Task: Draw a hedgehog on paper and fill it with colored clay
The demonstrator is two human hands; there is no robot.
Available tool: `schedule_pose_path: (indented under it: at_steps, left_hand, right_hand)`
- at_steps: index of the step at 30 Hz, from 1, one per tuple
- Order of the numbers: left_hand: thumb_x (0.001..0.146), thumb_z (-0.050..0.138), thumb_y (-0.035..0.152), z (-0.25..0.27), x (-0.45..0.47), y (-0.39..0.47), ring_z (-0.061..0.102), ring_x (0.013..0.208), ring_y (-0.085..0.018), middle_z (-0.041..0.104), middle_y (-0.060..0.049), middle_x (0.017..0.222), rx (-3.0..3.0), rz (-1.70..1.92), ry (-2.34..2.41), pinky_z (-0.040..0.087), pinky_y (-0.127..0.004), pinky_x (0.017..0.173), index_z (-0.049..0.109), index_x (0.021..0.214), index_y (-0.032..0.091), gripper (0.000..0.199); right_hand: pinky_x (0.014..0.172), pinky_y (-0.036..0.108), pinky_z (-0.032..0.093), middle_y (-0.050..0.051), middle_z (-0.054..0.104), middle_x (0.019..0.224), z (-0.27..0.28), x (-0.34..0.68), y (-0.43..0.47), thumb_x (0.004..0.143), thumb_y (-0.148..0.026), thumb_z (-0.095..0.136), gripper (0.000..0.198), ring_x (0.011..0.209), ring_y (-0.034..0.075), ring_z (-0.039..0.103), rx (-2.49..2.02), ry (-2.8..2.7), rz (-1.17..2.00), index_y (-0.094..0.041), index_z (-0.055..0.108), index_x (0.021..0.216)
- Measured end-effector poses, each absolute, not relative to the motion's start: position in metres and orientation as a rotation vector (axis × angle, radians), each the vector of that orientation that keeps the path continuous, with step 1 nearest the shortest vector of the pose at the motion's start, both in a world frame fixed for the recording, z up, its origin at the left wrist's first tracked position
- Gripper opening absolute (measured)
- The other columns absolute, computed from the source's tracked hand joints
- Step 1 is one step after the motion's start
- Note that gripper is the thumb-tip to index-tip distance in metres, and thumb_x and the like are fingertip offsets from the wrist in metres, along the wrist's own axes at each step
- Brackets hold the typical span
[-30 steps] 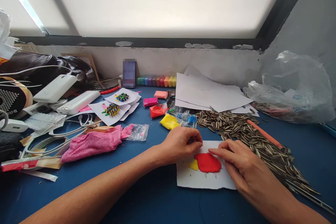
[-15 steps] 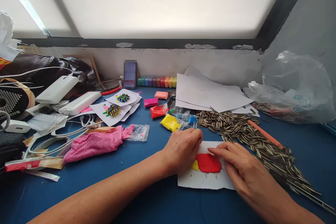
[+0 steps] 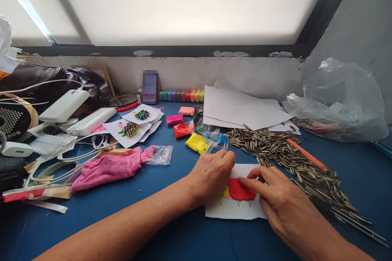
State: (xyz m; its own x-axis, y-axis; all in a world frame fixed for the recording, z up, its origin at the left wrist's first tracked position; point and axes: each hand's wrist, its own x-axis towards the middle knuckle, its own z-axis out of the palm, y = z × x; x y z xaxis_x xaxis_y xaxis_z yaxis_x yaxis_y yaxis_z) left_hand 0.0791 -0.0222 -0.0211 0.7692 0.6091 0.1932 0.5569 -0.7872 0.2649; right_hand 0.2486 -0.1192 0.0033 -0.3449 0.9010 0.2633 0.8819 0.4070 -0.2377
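Observation:
A white sheet of paper (image 3: 220, 211) lies in front of me with a flat red patch of modelling clay (image 3: 243, 191) on it. A smaller yellow clay piece (image 3: 226, 192) adjoins the red on its left, and short pen lines show below. My left hand (image 3: 214, 175) rests on the paper's left side, fingers curled closed; whatever they may hold is hidden. From the right, my right hand (image 3: 274, 189) reaches over the sheet with its fingers apart. Its index fingertip touches the top of the red clay, and nothing shows in its grasp.
Striped sunflower seeds (image 3: 294, 163) are heaped at right with an orange stick (image 3: 306, 154) on them. Behind lie a yellow clay packet (image 3: 197, 142) and stacked white paper (image 3: 241, 108). At left are a pink cloth (image 3: 107, 169), seed-covered clay figures (image 3: 130, 129) and power banks (image 3: 92, 121).
My right index finger has moved down and left from the red clay's upper edge onto its surface. My left hand stays closed at the same spot on the paper. The view has shifted slightly.

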Motion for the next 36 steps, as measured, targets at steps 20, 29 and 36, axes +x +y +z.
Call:
schedule_pose_path:
  at_steps: [20,29,36]
  left_hand:
    - [0.096,0.036,0.016,-0.021,0.077,-0.022,0.058,0.076,-0.017,0.062,-0.005,0.091,2.709,0.447,0.914,0.045,-0.028,0.067,0.049,0.091,0.018,0.014]
    - [0.095,0.041,0.018,-0.026,0.076,-0.018,0.055,0.074,-0.015,0.061,-0.003,0.084,2.554,0.686,0.798,0.042,-0.026,0.068,0.052,0.087,0.017,0.014]
    - [0.093,0.051,0.021,-0.004,0.072,-0.019,0.044,0.063,-0.01,0.053,0.001,0.068,2.325,0.926,0.618,0.035,-0.023,0.061,0.055,0.075,0.015,0.019]
  right_hand:
    - [0.068,0.038,0.051,0.01,0.061,0.094,-0.001,0.26,-0.126,0.079,-0.003,0.04,0.043,0.081,0.023,0.057,-1.584,-2.337,-0.032,-0.023,0.068,0.106]
    - [0.068,0.036,0.051,0.009,0.062,0.091,0.004,0.257,-0.124,0.088,-0.008,0.042,0.035,0.08,0.022,0.058,-1.538,-2.307,-0.049,-0.019,0.066,0.11]
    - [0.063,0.032,0.05,0.004,0.066,0.078,0.014,0.253,-0.119,0.095,-0.026,0.048,0.021,0.073,0.019,0.061,-1.494,-2.137,0.027,-0.022,0.065,0.083]
